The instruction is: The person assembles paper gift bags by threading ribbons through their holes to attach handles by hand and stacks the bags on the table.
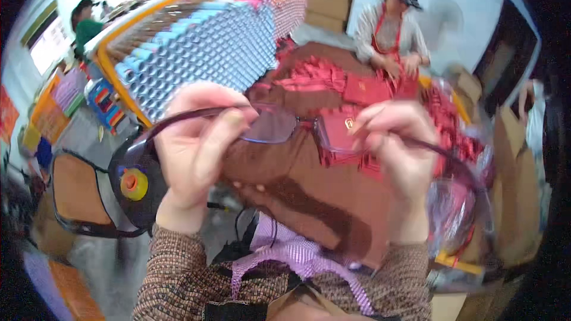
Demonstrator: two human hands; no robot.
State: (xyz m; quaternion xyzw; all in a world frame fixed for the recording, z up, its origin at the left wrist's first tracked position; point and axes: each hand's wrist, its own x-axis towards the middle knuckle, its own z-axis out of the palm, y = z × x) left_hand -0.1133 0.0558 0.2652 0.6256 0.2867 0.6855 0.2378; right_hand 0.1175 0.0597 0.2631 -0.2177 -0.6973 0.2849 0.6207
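Note:
A pair of dark-framed eyeglasses [270,126] is held up in front of me, between both hands and above the table. My left hand [199,137] is closed, its thumb and fingers pinching the frame beside the left lens. My right hand [404,145] is closed as well, its fingertips gripping the frame beside the right lens. Both temples stretch back toward me, bending widely past my wrists. Behind the right lens lies a red pouch [363,90] pile; one piece seen through the lens bears a gold emblem.
A brown-topped table [262,163] carries heaps of red items [315,74]. Far right, a co-worker [392,30] in a red apron handles red pieces. Blue tubes [202,47] fill an orange-edged rack at left. A yellow tape roll [134,184] rests on a dark seat; a chair [83,187] stands beside it.

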